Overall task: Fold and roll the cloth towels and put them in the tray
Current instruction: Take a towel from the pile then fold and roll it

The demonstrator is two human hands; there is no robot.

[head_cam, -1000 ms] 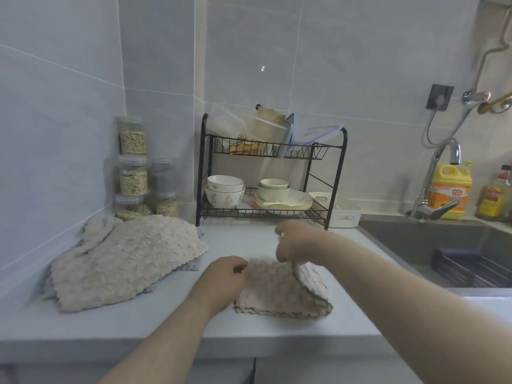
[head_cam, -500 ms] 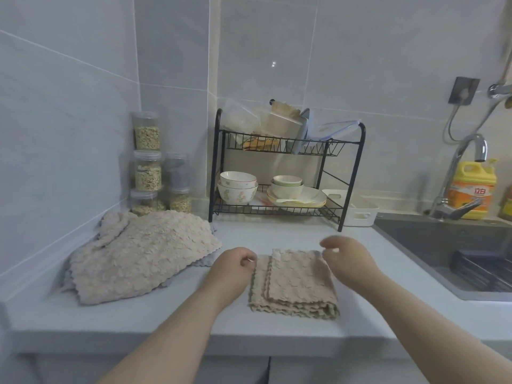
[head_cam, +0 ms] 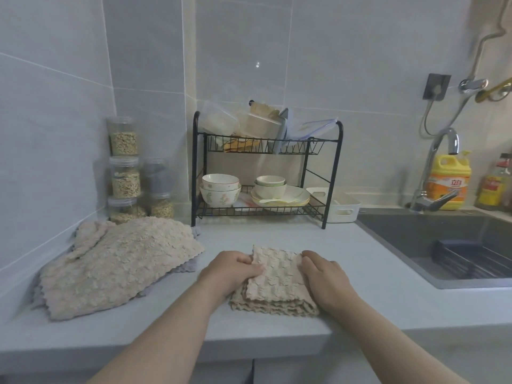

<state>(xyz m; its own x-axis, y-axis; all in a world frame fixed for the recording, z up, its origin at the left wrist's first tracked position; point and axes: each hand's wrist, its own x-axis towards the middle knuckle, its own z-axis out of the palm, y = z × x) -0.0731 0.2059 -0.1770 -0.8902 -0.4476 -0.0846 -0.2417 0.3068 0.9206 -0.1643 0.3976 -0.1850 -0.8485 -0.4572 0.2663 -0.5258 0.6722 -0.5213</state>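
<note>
Head view has you pinching the folded towel (head_cam: 277,281) at its left edge with your left hand (head_cam: 230,270) and clutching its right edge with your right hand (head_cam: 324,278), holding it square near the counter (head_cam: 360,273) front (probably ready for rolling), the tray (head_cam: 343,209) well behind, beside the rack (head_cam: 266,146).

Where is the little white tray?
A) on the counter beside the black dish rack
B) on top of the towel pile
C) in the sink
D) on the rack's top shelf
A: the white tray stands on the counter just to the right of the black dish rack, between the rack and the sink.
</note>
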